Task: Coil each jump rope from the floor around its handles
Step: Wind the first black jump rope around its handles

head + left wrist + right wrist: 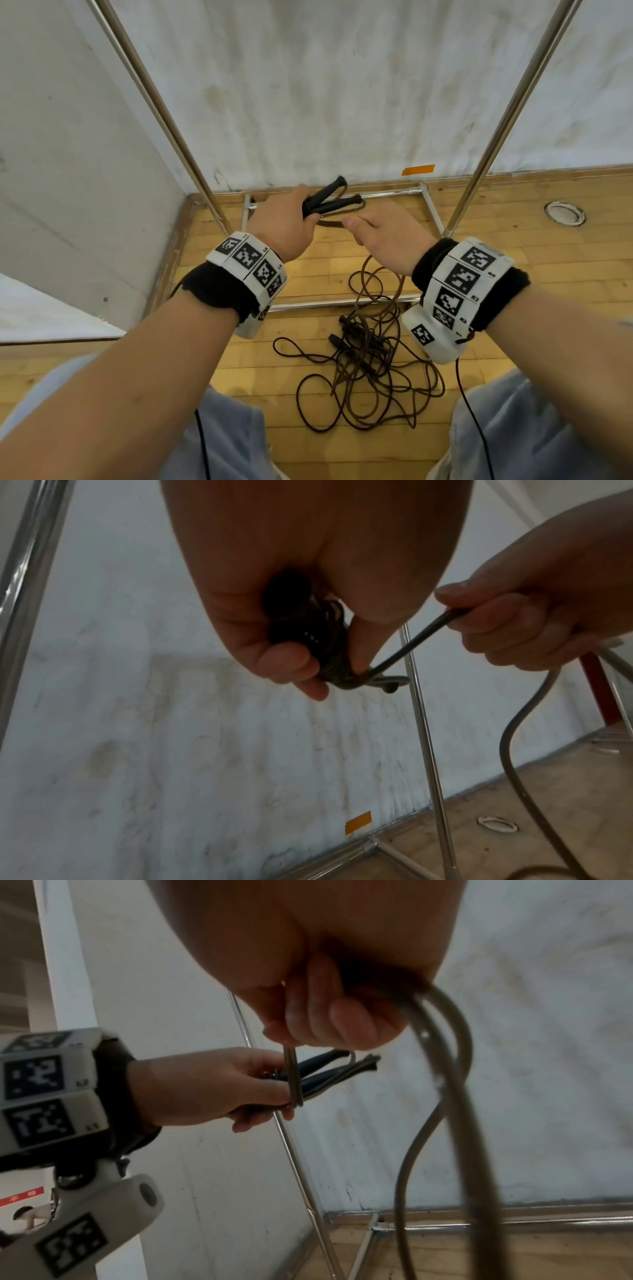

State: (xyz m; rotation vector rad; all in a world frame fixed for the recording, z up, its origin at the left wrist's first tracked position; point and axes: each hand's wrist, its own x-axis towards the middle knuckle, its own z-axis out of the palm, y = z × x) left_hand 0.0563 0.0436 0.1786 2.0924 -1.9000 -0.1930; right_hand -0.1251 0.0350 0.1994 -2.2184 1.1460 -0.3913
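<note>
- Trouser legs (513, 428) in pale blue are seen nearest, at the lower edge of the head view, with both forearms reaching forward over them.
- Tangled rope (363, 370), dark brown, is spread in loose loops on the wooden floor (513, 240) between the legs; black handles (337, 341) of other ropes are mixed into the pile.
- One strand is led up from the pile to the right hand (387, 236), whose fingers are curled round it; in the right wrist view two lengths are seen hanging from that fist.
- From the right hand, a short taut length is drawn across to the left hand (284, 222), just beside it.
- The left hand is closed round a pair of black handles (329, 202), held together at one end and splayed at the other; several turns of rope are already wound round them beside the fingers, as shown in the left wrist view.
- A metal frame (342, 301) is laid on the floor beyond the pile, with slanted poles rising from it.
- A white wall (342, 102) with a strip of orange tape (418, 169) is seen farthest back.
</note>
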